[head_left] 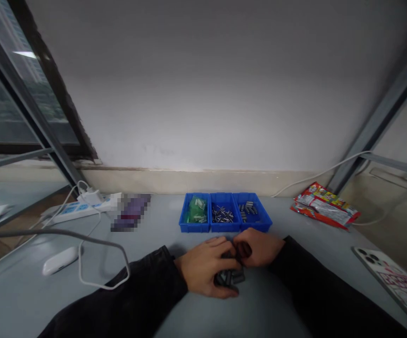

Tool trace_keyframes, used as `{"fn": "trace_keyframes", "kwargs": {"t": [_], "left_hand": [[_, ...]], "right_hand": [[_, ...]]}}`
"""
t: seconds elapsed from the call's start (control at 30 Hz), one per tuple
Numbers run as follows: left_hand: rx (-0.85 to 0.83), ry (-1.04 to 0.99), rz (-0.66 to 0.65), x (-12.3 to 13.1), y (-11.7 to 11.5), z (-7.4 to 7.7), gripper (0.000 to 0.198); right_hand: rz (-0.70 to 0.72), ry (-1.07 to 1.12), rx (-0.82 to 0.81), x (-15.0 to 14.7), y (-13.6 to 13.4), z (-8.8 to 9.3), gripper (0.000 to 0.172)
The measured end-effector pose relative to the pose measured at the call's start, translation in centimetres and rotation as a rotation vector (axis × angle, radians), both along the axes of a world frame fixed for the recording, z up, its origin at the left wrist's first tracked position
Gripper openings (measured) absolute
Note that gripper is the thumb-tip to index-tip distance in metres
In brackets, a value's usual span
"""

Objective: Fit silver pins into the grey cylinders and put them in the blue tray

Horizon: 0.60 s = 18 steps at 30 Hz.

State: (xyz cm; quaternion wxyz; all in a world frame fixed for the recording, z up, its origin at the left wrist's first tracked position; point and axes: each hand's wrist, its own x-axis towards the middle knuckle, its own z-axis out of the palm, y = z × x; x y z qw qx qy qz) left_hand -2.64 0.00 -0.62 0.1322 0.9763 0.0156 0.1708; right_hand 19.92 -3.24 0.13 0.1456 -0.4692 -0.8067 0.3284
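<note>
Head camera, and all the action was right at the centre: a small heap of dark metal cylinders (229, 278) lay on the grey tabletop (259, 305), directly under the person's two hands. The left hand (203, 267) reached over the heap, its fingers (217, 247) curled and pressed together, with the tips bearing down toward the pieces. Meeting it from the other side, the right hand (257, 248) had its fingers (243, 245) bunched tight around something dark, though the view could not settle exactly what they pinched. Both arms ran in from the bottom of the frame in black sleeves (147, 291). Just beyond the hands sat a blue three-compartment parts tray (196, 227): green-tinted packets with metal pieces on the left, loose silver pins in the middle, and dark cylinders on the right. Further left lay a blurred purple object (131, 213), then a white power strip (76, 211) with a charger (92, 197) plugged in, and a white oval device (60, 261) near a looping white cable (90, 281). Over on the right, red snack packets (325, 206) lay by the wall, and a phone (389, 281) in a printed case rested face down at the table's edge.
</note>
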Motion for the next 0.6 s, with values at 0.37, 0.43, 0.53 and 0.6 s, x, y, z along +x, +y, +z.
{"fn": "trace_keyframes", "kwargs": {"t": [0.37,0.43,0.53,0.6], "left_hand": [[-0.083,-0.047,-0.031,0.13,-0.23,-0.03,0.034],[-0.087,-0.056,-0.046,0.12,-0.27,-0.06,0.035],[-0.102,-0.057,-0.085,0.12,-0.46,-0.06,0.035],[-0.112,-0.042,-0.118,0.17,-0.67,0.01,0.038]], "right_hand": [[-0.079,0.04,0.149,0.05,0.09,-0.18,0.012],[-0.083,0.05,0.154,0.19,0.17,-0.17,0.013],[-0.096,0.07,0.171,0.28,0.21,-0.09,0.014],[-0.124,0.094,0.198,0.17,0.19,-0.03,0.013]]}}
